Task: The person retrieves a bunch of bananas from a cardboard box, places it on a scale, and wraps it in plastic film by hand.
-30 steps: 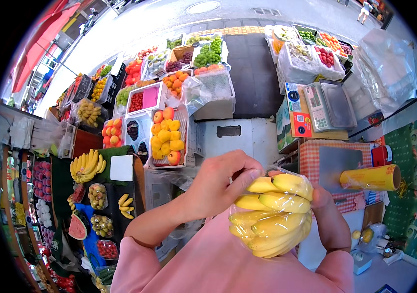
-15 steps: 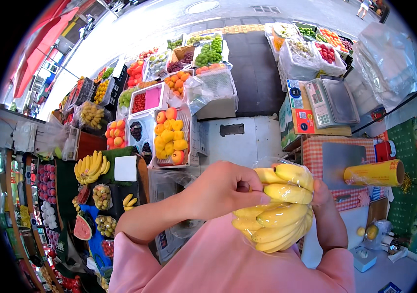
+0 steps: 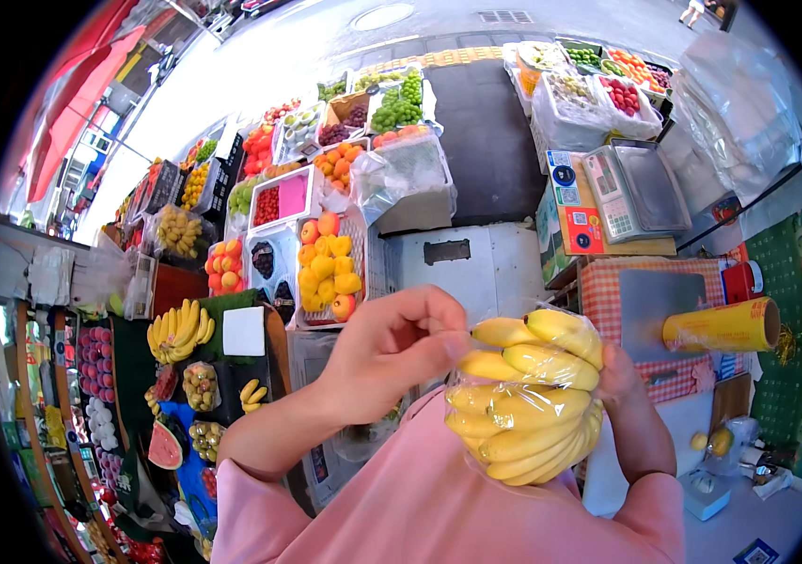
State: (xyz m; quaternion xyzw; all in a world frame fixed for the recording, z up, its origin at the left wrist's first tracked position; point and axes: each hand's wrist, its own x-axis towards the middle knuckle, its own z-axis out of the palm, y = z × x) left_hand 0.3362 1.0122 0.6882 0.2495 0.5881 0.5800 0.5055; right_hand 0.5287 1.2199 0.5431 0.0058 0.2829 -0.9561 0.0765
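1. We hold the wrapped bananas (image 3: pixel 528 418) in front of our pink shirt (image 3: pixel 392 489), the fruit stacked in rows and glossy under clear film (image 3: pixel 544 395).
2. Our right hand (image 3: pixel 619 374) is clamped on the right side of the bunch; its thumb shows at the edge, while most of its fingers are hidden behind the fruit.
3. Our left hand (image 3: pixel 410 340) is at the upper left of the bunch, thumb and forefinger pinched together on an edge of the film, the other fingers curled.
4. To the right we have a red-checked worktop (image 3: pixel 598 282) bearing a grey board (image 3: pixel 638 305); the near end of a yellow roll (image 3: pixel 721 325) overlaps that board.
5. Beyond it stands a weighing scale (image 3: pixel 657 193), beside cards with square codes (image 3: pixel 566 177).
6. On our left, a white crate (image 3: pixel 369 268) holds yellow and orange fruit; farther left lie a loose banana bunch (image 3: pixel 180 333), a white card (image 3: pixel 243 331) and a watermelon slice (image 3: pixel 165 446).
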